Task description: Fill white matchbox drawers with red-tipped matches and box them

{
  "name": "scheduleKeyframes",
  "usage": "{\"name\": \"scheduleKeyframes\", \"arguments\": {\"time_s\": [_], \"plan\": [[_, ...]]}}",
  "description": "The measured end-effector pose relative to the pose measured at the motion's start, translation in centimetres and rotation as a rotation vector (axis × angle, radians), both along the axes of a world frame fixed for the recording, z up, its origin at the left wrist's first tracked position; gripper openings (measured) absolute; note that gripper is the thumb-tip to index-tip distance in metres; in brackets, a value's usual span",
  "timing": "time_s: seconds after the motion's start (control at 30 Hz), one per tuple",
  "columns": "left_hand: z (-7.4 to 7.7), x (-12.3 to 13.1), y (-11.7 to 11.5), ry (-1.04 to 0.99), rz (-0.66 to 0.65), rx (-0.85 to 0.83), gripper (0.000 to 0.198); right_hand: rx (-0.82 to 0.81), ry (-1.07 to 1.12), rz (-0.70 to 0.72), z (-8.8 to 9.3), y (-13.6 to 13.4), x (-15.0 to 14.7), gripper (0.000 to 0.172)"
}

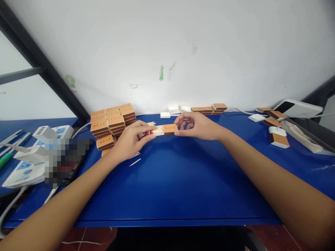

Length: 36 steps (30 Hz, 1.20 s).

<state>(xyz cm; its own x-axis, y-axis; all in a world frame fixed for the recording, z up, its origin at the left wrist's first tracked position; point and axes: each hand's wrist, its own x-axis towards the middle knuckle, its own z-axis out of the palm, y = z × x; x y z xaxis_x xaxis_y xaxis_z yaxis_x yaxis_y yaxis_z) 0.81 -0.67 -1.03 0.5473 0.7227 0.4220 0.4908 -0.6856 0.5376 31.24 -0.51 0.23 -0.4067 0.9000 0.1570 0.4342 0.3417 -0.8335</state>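
An orange-brown matchbox (170, 129) with red lettering is held above the blue table, its white inner tray (159, 133) partly out to the left. Red-tipped matches (157, 130) lie in that tray. My left hand (132, 138) is closed around the tray's left end, and its fingers hide part of the matches. At the opposite end, my right hand (197, 125) pinches the matchbox sleeve between thumb and fingers. More matches show behind and below my left hand, and one loose match (135, 162) lies on the table in front of it.
Stacked matchboxes (104, 120) stand left of my left hand. White inner trays (174, 109) and a row of matchboxes (209, 109) line the wall. A power strip (36, 160) and dark phone (75, 164) lie left; scattered matchbox parts (279, 140) and a white device (298, 108) lie right.
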Motion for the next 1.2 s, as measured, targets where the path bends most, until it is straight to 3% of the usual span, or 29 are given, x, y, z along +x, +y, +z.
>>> {"name": "scheduleKeyframes", "arguments": {"time_s": [0.4,0.7,0.9,1.2], "plan": [[0.2,0.2,-0.2,-0.049,0.043,0.016,0.031,0.012,0.09,-0.001,-0.3,0.2,-0.1,0.047],[0.4,0.2,-0.2,-0.093,0.079,-0.016,0.04,-0.035,0.216,-0.001,-0.7,0.1,-0.9,0.05],[0.2,0.5,-0.5,-0.158,0.061,-0.09,0.045,-0.165,0.277,0.075,-1.4,0.0,-1.8,0.048],[-0.3,0.5,-0.4,-0.202,-0.023,-0.093,0.066,-0.163,0.283,0.147,-1.2,-1.2,-3.5,0.047]]}}
